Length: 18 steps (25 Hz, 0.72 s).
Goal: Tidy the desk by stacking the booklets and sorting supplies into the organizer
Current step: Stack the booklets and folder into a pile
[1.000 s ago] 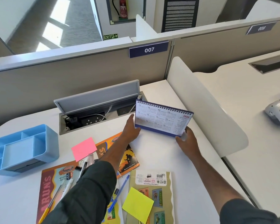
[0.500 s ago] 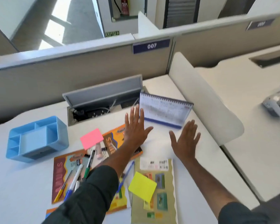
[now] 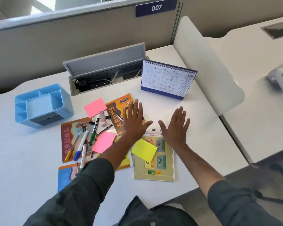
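Several booklets lie scattered: an orange one, a brown "ARUN'S" one, a blue one and an olive one. Pens and markers, binder clips, pink sticky pads and a yellow pad rest on them. The empty blue organizer stands at the left. My left hand hovers flat with spread fingers over the orange booklet. My right hand, also flat and spread, hovers over the olive booklet's top edge. Neither holds anything.
A desk calendar stands upright behind the hands. An open cable box with its raised lid sits at the back. A white divider panel borders the desk on the right, with a neighbouring desk beyond it.
Both hands let go of the calendar, which now stands on the desk, and drew back toward me with fingers spread. The camera tilted down.
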Tool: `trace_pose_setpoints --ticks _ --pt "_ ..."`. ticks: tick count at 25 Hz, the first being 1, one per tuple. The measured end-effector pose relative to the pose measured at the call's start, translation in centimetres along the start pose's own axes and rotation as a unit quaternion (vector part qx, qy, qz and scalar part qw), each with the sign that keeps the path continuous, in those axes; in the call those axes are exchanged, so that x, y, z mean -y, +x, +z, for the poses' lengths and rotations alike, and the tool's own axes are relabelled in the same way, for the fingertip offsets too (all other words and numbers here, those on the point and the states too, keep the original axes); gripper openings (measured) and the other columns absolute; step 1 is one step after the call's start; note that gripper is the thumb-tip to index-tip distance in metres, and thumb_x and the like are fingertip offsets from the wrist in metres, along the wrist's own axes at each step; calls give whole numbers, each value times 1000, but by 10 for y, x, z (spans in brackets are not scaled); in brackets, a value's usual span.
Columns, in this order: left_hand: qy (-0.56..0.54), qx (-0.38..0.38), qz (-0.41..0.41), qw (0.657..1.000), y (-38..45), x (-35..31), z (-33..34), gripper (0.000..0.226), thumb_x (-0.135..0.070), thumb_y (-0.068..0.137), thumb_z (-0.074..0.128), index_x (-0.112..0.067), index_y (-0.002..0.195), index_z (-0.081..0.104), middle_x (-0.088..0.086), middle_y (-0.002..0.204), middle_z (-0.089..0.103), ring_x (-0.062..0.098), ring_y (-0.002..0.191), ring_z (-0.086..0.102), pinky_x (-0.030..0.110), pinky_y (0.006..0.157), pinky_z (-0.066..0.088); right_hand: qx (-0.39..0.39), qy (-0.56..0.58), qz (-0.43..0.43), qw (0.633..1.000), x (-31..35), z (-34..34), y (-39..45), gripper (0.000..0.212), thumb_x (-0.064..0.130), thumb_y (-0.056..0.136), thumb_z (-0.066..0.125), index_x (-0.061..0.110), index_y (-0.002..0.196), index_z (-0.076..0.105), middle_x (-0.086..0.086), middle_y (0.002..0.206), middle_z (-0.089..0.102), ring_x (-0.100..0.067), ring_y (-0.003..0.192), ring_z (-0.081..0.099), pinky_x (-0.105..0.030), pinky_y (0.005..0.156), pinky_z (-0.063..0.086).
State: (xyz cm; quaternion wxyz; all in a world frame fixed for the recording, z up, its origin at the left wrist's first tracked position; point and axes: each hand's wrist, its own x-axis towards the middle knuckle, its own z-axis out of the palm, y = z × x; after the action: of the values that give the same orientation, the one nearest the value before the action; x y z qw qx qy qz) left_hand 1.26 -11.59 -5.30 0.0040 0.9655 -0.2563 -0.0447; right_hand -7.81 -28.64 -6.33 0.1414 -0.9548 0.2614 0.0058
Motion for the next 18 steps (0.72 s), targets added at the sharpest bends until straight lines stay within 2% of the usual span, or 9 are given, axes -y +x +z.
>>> trace_pose_setpoints --ticks 4,6,10,14,18 --pt "-23 29 -4 999 -37 -2 9 97 -75 90 1 -9 161 -2 11 168 -14 31 155 -16 55 124 -5 37 5 13 999 3 6 -31 96 71 92 25 1 155 4 -16 164 0 -34 151 2 -56 119 6" --pt "-28 41 -8 999 -56 -5 16 96 -75 93 7 -8 161 -2 11 168 -15 31 155 -16 56 124 0 67 20 27 997 1 9 -47 95 67 93 34 3 155 3 -14 165 -2 -32 151 2 -54 119 7" --pt "-63 57 -28 996 -100 -9 26 96 -77 93 7 -9 161 -2 10 168 -15 28 155 -16 55 125 -1 96 62 30 993 -6 11 -77 95 52 91 55 1 154 8 -17 164 9 -34 149 15 -51 118 25" --pt "-98 83 -38 991 -135 -14 33 98 -79 93 5 -9 161 -4 9 168 -15 27 154 -18 54 125 -2 107 84 56 989 -9 4 -100 96 53 90 58 6 155 4 -13 165 7 -30 150 15 -48 117 26" --pt "-154 114 -47 980 -158 -18 30 99 -80 91 5 -11 161 -7 8 168 -17 27 155 -16 50 126 1 122 80 84 986 -8 -2 -112 95 50 88 64 6 154 12 -14 163 11 -35 145 22 -51 111 34"
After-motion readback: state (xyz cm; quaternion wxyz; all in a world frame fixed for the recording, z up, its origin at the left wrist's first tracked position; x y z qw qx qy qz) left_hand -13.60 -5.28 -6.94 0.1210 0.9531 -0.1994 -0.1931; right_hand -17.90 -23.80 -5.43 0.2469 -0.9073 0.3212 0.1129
